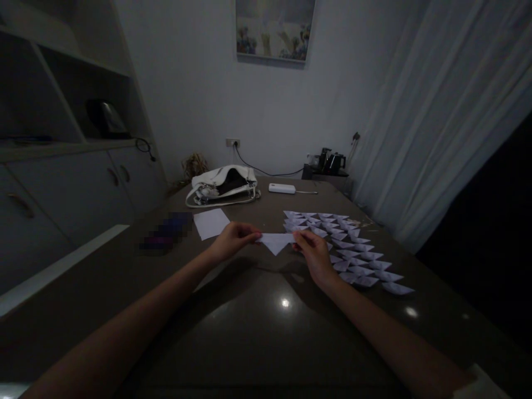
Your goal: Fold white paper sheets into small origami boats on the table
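A folded white sheet of paper (276,241) is stretched between my two hands above the table, its lower part coming to a point. My left hand (234,241) pinches one end of its straight upper edge. At the other end, my right hand (315,252) grips the paper between thumb and fingers. Rows of folded paper boats (349,260) stand on the table to the right, some partly behind my right hand. Beyond my left hand lies a small stack of white paper sheets (211,223).
A white handbag (226,185) gapes at the back of the dark glossy table (249,338). Right of it lies a white device (282,188) with a short strap or cable. A blurred dark patch (166,233) is at left. A kettle (336,162) stands beyond the far edge.
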A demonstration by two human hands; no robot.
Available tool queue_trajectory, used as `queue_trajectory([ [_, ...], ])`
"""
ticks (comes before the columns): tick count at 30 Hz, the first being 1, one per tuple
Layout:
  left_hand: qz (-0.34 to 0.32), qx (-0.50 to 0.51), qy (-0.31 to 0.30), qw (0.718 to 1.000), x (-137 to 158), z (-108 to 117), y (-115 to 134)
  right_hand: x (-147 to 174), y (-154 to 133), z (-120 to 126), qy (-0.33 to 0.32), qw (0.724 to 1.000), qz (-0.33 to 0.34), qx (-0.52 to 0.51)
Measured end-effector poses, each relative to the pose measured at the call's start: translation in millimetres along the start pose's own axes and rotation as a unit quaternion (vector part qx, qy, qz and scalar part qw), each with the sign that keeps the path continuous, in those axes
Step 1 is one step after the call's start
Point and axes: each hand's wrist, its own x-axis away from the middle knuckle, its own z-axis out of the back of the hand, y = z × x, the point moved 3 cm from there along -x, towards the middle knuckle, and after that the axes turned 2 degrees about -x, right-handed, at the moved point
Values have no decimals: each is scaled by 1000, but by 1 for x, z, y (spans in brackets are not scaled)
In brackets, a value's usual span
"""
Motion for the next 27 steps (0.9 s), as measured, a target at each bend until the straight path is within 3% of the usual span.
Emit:
queue_trajectory([
  [5, -25, 14, 66, 997, -3, 11, -11, 14, -2, -17, -185, 978, -35, 90],
  [9, -46, -14, 27, 998, 0, -3, -20, 28, -4, -27, -311, 941, -47, 127],
  [13, -73, -85, -51, 992, 5, -25, -20, 25, -8, -23, -277, 938, 36, 207],
  [17, -104, -198, -64, 973, 11, -34, -9, 19, -7, -17, -225, 916, 95, 319],
  [22, -123, -305, -89, 940, 16, -33, 8, 20, -6, -19, -242, 894, 115, 358],
  [27, -108, -338, -144, 924, 18, -35, 11, 22, -7, -21, -257, 873, 148, 386],
])
